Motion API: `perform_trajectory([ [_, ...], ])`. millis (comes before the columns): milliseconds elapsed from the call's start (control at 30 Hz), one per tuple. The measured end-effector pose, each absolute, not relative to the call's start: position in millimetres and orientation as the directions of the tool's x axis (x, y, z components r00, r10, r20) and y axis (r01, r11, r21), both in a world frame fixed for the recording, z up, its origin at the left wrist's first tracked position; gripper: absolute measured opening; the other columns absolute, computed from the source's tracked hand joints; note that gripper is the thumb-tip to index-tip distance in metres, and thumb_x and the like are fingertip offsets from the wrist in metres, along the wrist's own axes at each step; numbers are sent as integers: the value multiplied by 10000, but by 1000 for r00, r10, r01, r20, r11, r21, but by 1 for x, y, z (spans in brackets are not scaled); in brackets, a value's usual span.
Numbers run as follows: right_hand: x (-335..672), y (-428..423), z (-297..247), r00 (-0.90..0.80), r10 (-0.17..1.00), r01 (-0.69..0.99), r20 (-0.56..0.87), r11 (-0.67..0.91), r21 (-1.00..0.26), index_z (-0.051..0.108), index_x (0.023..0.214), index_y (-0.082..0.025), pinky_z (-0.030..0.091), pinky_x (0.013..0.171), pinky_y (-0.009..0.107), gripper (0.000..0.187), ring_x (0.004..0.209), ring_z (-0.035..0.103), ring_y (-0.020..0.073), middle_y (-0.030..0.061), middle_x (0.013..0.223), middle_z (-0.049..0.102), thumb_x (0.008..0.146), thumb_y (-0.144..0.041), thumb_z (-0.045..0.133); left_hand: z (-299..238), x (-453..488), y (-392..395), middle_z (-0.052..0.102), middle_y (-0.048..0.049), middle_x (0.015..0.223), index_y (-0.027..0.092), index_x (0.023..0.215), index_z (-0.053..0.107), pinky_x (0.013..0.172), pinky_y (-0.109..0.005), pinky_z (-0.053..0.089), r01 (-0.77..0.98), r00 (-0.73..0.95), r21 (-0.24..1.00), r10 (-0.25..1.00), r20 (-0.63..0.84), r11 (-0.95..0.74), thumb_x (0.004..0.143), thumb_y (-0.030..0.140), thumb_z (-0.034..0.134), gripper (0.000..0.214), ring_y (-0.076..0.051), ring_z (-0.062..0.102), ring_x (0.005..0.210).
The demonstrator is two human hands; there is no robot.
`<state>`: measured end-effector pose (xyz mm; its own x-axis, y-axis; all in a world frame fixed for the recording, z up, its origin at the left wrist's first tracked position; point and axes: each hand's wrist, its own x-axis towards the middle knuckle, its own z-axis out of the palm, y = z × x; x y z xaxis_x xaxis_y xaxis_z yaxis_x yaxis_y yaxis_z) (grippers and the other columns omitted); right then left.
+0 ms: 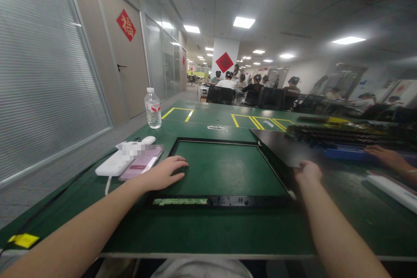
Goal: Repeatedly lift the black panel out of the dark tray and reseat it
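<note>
A thin black rectangular frame (254,201), like a monitor bezel, lies flat on the green table (215,234). Set into its near side is a long narrow green circuit board (180,202). My left hand (167,172) rests over the frame's left side with its fingers stretched out and holds nothing. At the frame's right side, my right hand (308,173) grips the near edge of a dark flat panel (282,147), its fingers closed. The panel is tilted, and its right part is blurred. Small white bits cling to the frame's right side.
Left of the frame lie a phone (143,163) and a white power bank (114,160) with a cable; a water bottle (153,108) stands behind them. Yellow tape outlines (177,109) mark the far table. At right are stacked dark strips (355,138) and another person's hand (387,157).
</note>
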<state>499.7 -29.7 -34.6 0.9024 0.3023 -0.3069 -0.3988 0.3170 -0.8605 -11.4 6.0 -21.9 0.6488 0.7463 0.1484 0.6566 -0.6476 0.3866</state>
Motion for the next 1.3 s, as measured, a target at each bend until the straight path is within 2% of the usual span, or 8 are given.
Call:
perform_trajectory([
  [100,503,-29,-38,898,322,-399,-300,308,-864,495,729,-187,540,481,247,262,563,547,111,-36,690,528,583,26,541,-22,-11,7,603,-117,1356,226,1220,684,1105,-433,395,648,648,395,744,162,-651,882,423,535,418,-293,549,1260],
  [367,511,-28,-45,878,386,-404,-281,288,-868,452,754,-211,595,591,373,267,579,557,133,-42,701,522,604,-31,581,-21,-11,6,606,-121,1355,225,1205,692,1102,-447,397,648,644,402,747,166,-647,873,456,545,430,-308,556,1256],
  [600,508,-28,-42,865,332,-470,-377,273,-839,479,801,-210,603,591,357,265,608,590,137,-31,735,562,623,-39,574,-20,-11,5,600,-129,1358,216,1213,686,1099,-440,401,651,650,385,742,163,-655,881,437,539,425,-308,558,1254],
  [867,510,-28,-47,854,450,-417,-262,288,-862,438,763,-213,583,554,311,267,555,546,114,-45,700,521,643,-22,582,-22,-11,7,581,-135,1368,207,1241,668,1094,-436,403,654,661,361,734,154,-665,896,412,524,427,-303,547,1259],
  [1133,507,-30,-37,820,546,-413,-174,352,-840,436,740,-208,593,585,291,276,557,573,115,-45,682,540,661,18,573,-18,-7,2,573,-145,1353,179,1251,656,1097,-424,399,676,658,324,740,140,-662,902,390,509,434,-291,548,1251],
  [1300,496,-34,-22,833,531,-422,-155,429,-798,470,723,-189,573,539,228,247,544,597,107,-34,662,575,659,35,550,-16,-8,2,557,-149,1374,181,1257,647,1103,-437,391,666,649,374,748,136,-646,905,420,505,449,-292,536,1264],
])
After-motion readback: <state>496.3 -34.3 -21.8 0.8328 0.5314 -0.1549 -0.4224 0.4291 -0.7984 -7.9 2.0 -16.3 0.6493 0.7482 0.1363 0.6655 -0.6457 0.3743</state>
